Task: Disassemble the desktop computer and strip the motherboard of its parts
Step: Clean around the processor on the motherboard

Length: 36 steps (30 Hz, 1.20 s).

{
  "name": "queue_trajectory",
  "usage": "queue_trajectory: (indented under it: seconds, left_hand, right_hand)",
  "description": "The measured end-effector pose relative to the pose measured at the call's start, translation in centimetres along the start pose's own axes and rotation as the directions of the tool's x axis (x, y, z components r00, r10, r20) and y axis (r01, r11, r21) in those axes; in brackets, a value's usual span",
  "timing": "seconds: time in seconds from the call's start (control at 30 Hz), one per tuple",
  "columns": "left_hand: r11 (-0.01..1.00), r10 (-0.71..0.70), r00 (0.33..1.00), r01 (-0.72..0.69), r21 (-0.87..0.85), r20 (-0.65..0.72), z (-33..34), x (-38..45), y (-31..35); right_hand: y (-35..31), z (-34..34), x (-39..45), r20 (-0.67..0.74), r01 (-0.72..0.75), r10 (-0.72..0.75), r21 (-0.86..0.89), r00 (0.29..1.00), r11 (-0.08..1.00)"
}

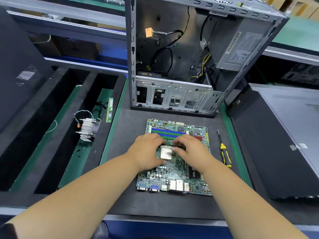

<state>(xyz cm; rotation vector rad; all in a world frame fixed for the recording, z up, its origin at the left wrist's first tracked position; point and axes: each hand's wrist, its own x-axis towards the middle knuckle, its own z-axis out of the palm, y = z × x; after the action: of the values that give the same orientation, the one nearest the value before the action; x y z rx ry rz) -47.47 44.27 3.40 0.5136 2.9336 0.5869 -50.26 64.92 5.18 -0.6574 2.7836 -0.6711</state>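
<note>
Both grips curl over the CPU (166,153) at the motherboard's (174,176) centre: my left hand (146,150) at its nine o'clock edge, my right hand (191,150) at three, fingertips pinching along twelve. No writing is legible.

Worktop (124,195) carried a dark mat. On it: motherboard (174,171) at centre; open computer case (174,94) standing behind it; yellow-handled screwdriver (224,152) just right. Heatsink (87,129) and RAM stick (109,110) lay left, among black dividers.
</note>
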Motion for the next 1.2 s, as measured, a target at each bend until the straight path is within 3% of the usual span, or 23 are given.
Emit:
queue_trajectory:
  seconds: [0.1,0.57,0.73,1.2]
  left_hand:
    - [0.997,0.022,1.000,-0.022,0.073,-0.001,0.3,0.4,0.3]
    - [0.999,-0.031,0.999,0.031,-0.038,0.011,0.5,0.3,0.3]
    - [0.999,-0.003,1.000,0.004,-0.046,0.021,0.5,0.0,-0.1]
    - [0.994,0.043,0.999,-0.040,-0.098,0.031,0.6,0.1,-1.0]
  right_hand:
    - [0.0,-0.1,0.2,0.019,-0.024,0.024,-0.030,1.000,0.999]
    - [-1.2,-0.1,2.1,0.013,-0.175,0.175,-0.025,0.984,0.984]
    - [-1.4,-0.2,1.5,-0.001,-0.116,0.116,0.014,0.993,0.993]
    - [-2.3,-0.2,0.7,0.074,0.026,-0.018,-0.110,0.997,0.994]
